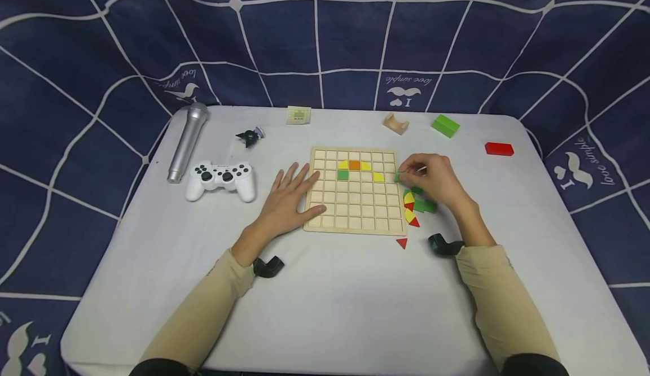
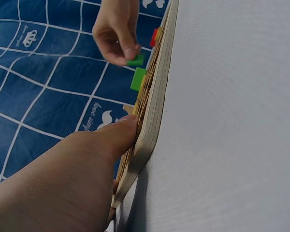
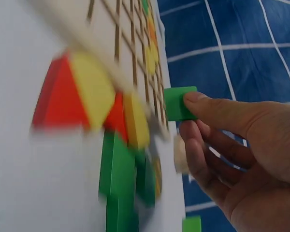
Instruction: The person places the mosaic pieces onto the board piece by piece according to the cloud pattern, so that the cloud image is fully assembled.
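a: where is the right hand (image 1: 437,183)?

b: at the right edge of the wooden grid board (image 1: 355,226), thumb and fingertips pinching a small green square tile (image 3: 179,103) just above the board's edge. loose red, yellow and green pieces (image 1: 415,205) lie on the white table (image 1: 325,297) just beside the board, under that hand.

a: and the left hand (image 1: 286,200)?

b: flat on the table, fingers straight and spread, thumb pressed to the board's lower left edge; it grips nothing.

a: what is already set in the board?

b: yellow, orange and green tiles (image 1: 355,169) in its upper rows.

a: other items?

b: a white game controller (image 1: 220,179) and a silver microphone (image 1: 187,140) to the left; a green block (image 1: 445,125) and a red block (image 1: 499,149) at the far right.
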A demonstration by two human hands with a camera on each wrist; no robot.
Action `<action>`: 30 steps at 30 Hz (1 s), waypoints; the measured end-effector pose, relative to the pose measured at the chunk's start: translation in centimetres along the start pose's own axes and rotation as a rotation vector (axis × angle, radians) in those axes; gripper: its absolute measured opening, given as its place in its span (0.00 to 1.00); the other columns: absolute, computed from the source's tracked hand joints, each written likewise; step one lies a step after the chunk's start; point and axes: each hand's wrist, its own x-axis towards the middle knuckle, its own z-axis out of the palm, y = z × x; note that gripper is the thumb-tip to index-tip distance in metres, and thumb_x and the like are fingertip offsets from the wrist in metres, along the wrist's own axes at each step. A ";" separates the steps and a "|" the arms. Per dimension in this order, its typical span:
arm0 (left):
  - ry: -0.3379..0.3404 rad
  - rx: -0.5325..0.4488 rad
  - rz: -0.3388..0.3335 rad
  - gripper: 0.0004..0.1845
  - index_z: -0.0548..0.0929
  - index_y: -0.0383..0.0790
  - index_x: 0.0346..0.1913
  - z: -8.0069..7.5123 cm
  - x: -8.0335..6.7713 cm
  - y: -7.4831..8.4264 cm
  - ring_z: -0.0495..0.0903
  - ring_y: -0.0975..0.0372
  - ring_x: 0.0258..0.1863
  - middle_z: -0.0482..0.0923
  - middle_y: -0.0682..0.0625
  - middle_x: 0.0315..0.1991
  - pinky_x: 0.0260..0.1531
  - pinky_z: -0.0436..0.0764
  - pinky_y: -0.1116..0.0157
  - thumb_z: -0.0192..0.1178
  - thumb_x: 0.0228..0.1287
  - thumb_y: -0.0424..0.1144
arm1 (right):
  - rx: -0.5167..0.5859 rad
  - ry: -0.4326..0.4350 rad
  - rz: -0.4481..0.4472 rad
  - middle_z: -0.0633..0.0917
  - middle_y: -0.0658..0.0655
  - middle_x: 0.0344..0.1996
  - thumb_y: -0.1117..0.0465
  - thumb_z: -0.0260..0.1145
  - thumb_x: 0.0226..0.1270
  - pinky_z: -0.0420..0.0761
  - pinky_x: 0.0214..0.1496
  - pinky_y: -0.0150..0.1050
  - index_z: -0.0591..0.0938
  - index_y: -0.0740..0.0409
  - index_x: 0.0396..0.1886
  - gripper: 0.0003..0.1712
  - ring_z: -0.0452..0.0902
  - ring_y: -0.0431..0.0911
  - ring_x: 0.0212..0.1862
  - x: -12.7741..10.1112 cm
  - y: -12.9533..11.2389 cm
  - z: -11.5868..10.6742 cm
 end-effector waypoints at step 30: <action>-0.012 0.003 -0.003 0.48 0.56 0.52 0.85 0.0 0.0 0.0 0.37 0.48 0.87 0.46 0.47 0.87 0.85 0.33 0.45 0.57 0.71 0.69 | -0.029 0.042 -0.192 0.90 0.58 0.37 0.66 0.77 0.66 0.84 0.41 0.41 0.93 0.60 0.41 0.05 0.85 0.47 0.37 3.9 -5.4 6.9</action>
